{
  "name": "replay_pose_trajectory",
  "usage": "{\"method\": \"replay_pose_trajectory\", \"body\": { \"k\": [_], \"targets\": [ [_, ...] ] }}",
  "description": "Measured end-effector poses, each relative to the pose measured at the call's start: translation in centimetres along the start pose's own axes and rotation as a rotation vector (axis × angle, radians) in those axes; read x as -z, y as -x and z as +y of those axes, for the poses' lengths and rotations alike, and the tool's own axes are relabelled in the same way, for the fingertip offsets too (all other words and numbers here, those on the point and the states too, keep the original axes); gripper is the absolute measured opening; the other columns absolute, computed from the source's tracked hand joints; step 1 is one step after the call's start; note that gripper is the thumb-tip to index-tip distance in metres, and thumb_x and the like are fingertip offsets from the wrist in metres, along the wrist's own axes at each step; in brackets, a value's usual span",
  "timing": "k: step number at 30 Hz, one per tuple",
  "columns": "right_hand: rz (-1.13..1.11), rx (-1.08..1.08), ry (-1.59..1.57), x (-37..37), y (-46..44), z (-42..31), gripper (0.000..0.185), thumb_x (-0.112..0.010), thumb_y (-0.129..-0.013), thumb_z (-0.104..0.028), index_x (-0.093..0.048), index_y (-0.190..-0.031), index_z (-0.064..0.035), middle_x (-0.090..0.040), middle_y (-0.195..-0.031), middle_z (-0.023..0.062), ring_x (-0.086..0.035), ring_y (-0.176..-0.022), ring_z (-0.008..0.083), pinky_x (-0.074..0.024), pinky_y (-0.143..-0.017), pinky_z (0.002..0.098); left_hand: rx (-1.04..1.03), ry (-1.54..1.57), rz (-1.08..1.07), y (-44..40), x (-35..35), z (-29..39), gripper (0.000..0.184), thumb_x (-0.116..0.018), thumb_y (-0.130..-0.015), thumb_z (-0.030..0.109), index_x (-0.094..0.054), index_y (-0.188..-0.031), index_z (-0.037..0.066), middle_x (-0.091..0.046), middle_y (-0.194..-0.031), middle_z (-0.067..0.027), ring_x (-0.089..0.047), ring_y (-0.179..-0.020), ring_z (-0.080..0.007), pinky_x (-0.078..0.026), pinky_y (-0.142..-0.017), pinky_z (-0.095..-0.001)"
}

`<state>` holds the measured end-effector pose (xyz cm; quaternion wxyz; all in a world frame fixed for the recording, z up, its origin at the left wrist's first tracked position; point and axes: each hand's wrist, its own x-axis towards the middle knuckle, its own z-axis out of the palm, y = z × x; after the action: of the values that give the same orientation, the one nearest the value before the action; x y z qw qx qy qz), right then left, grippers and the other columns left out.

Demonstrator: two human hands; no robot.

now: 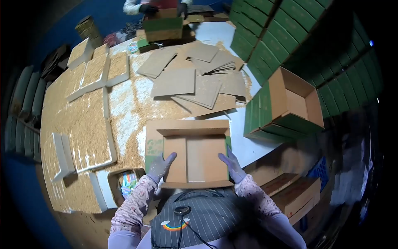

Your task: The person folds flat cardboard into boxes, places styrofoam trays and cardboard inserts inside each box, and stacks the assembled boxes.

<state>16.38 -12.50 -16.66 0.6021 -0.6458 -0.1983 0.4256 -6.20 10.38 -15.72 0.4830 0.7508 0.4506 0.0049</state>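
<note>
An open cardboard box [207, 159] lies in front of me, brown inside with some green on its outer sides. Its back and front walls stand up, and a flap spreads out on the left. My left hand [161, 167], in a pale glove, grips the box's left side with the thumb over the inner edge. On the right side my right hand [233, 165] holds the wall the same way, thumb inside and fingers mostly hidden outside. Beyond the box lies a loose pile of flat cardboard sheets [176, 82].
Wood shavings [83, 133] and white trays [110, 143] cover the table's left. Green boxes [265, 54] are stacked at right, with an open box [296, 97] nearer me. A small open carton [112, 189] stands front left. Across the table, a gloved person handles a green box [163, 29].
</note>
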Motion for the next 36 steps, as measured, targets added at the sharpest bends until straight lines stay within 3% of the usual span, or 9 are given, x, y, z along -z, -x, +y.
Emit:
{"method": "replay_pose_trajectory", "body": {
  "k": [10, 12, 17, 22, 24, 28, 31, 33, 36],
  "targets": [
    [0.908, 0.213, -0.957, 25.7, 29.3, -1.3, 0.057, -0.049, -0.097, -0.049, -0.052, -0.133, -0.0036, -0.060, -0.127, 0.0136, -0.056, -0.113, 0.0263, -0.0447, -0.097, 0.0389, -0.580, 0.441, -0.388, -10.7, -11.2, 22.8, 0.063, -0.049, -0.099, 0.040, -0.035, -0.146, 0.001, -0.037, -0.148, -0.0256, -0.038, -0.137, -0.0329, -0.033, -0.110, -0.0352],
    [0.713, 0.455, -0.899, 33.5, 30.8, -1.7, 0.061, -0.047, -0.098, -0.050, -0.049, -0.137, -0.0029, -0.056, -0.133, 0.0147, -0.054, -0.115, 0.0276, -0.0426, -0.101, 0.0401, -0.616, 0.391, -0.451, -9.9, -12.6, 29.7, 0.069, -0.049, -0.098, 0.041, -0.030, -0.147, -0.004, -0.029, -0.152, -0.0282, -0.034, -0.139, -0.0346, -0.030, -0.112, -0.0379],
    [0.713, 0.407, -0.538, 46.7, 22.7, -13.7, 0.059, -0.050, -0.098, -0.047, -0.051, -0.135, -0.0003, -0.057, -0.132, 0.0135, -0.054, -0.118, 0.0243, -0.0402, -0.104, 0.0356, -0.220, 0.574, -0.474, -10.3, -21.5, 36.0, 0.096, -0.073, -0.081, 0.043, -0.020, -0.145, -0.006, -0.051, -0.131, -0.0212, -0.050, -0.118, -0.0291, -0.040, -0.100, -0.0372],
    [0.402, 0.038, -0.234, 44.8, 5.8, -24.1, 0.056, -0.055, -0.096, -0.042, -0.053, -0.133, 0.0001, -0.058, -0.131, 0.0104, -0.053, -0.120, 0.0200, -0.0387, -0.105, 0.0304, -0.332, 0.450, -0.218, -10.4, -24.1, 34.4, 0.100, -0.045, -0.092, 0.066, -0.008, -0.152, -0.004, -0.041, -0.145, -0.0205, -0.045, -0.127, -0.0251, -0.034, -0.107, -0.0339],
    [0.338, 0.038, 0.533, 39.5, 0.8, -24.5, 0.053, -0.054, -0.097, -0.039, -0.053, -0.132, 0.0003, -0.056, -0.134, 0.0106, -0.051, -0.124, 0.0194, -0.0391, -0.105, 0.0299, -0.357, 0.656, -0.338, -8.9, -22.9, 34.8, 0.091, -0.037, -0.095, 0.063, -0.013, -0.150, -0.005, -0.040, -0.146, -0.0215, -0.044, -0.130, -0.0263, -0.033, -0.108, -0.0336],
    [0.158, 0.079, -0.347, 41.3, -2.0, -18.1, 0.052, -0.050, -0.099, -0.037, -0.048, -0.137, -0.0004, -0.052, -0.135, 0.0120, -0.049, -0.123, 0.0208, -0.0388, -0.105, 0.0322, -0.579, 0.352, -0.268, -9.1, -21.2, 31.1, 0.061, -0.030, -0.105, 0.037, -0.025, -0.147, -0.007, -0.032, -0.151, -0.0231, -0.032, -0.140, -0.0291, -0.025, -0.115, -0.0335],
    [0.208, -0.501, 0.065, 48.7, 1.7, -2.5, 0.042, -0.052, -0.099, -0.033, -0.055, -0.129, -0.0033, -0.061, -0.114, 0.0098, -0.058, -0.102, 0.0177, -0.0486, -0.088, 0.0307, -0.525, 0.146, -0.054, -9.6, -18.4, 24.1, 0.055, -0.041, -0.101, 0.028, -0.031, -0.145, -0.003, -0.033, -0.149, -0.0252, -0.030, -0.139, -0.0383, -0.022, -0.116, -0.0412],
    [-0.107, -0.771, 0.083, 44.0, 2.9, 2.6, 0.036, -0.053, -0.099, -0.031, -0.059, -0.124, -0.0052, -0.067, -0.101, 0.0084, -0.064, -0.088, 0.0157, -0.0552, -0.077, 0.0298, -0.424, -0.271, 0.215, -9.9, -14.4, 14.4, 0.058, -0.046, -0.098, 0.034, -0.034, -0.145, 0.001, -0.035, -0.147, -0.0267, -0.032, -0.136, -0.0437, -0.021, -0.115, -0.0494],
    [-0.206, -0.380, 0.071, 25.7, 0.1, 1.8, 0.034, -0.056, -0.098, -0.024, -0.058, -0.123, -0.0018, -0.063, -0.097, 0.0043, -0.062, -0.082, 0.0136, -0.0534, -0.071, 0.0275, -0.087, -0.744, 0.460, -4.4, -8.8, 0.8, 0.069, -0.049, -0.095, 0.044, -0.031, -0.147, 0.003, -0.031, -0.150, -0.0253, -0.027, -0.139, -0.0434, -0.015, -0.114, -0.0572]
  ]
}}
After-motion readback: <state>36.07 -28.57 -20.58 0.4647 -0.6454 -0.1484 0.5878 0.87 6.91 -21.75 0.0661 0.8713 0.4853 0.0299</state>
